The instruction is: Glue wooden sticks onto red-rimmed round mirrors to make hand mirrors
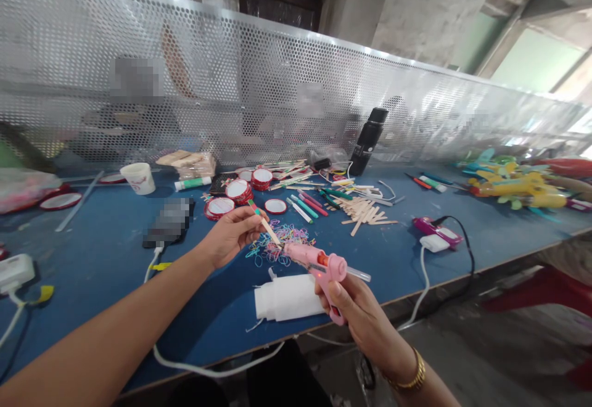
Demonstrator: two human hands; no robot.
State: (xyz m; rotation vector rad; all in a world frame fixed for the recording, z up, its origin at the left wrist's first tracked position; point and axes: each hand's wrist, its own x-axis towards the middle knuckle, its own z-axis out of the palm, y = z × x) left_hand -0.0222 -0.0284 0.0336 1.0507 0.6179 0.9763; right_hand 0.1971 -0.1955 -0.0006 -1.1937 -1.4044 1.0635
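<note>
Between the fingers of my left hand (235, 233) is a wooden craft stick (270, 230) with a green and red piece at its upper end. My right hand (358, 308) grips a pink hot glue gun (305, 254) by its handle, a clear glue stick (359, 274) poking out of the back. The gun's nozzle meets or nearly meets the lower end of the craft stick; I cannot tell which. Beneath both lies a heap of colourful rubber bands (291, 237). A folded white cloth-like bundle (291, 298) rests on the table below the gun.
Round red-rimmed discs (238, 190), several markers (308, 203) and loose craft sticks (365, 211) lie beyond my hands. A phone (169, 222) and paper cup (138, 178) are left, a black bottle (369, 142) behind. White cables trail over the table edge. A perforated metal screen (287, 86) stands behind.
</note>
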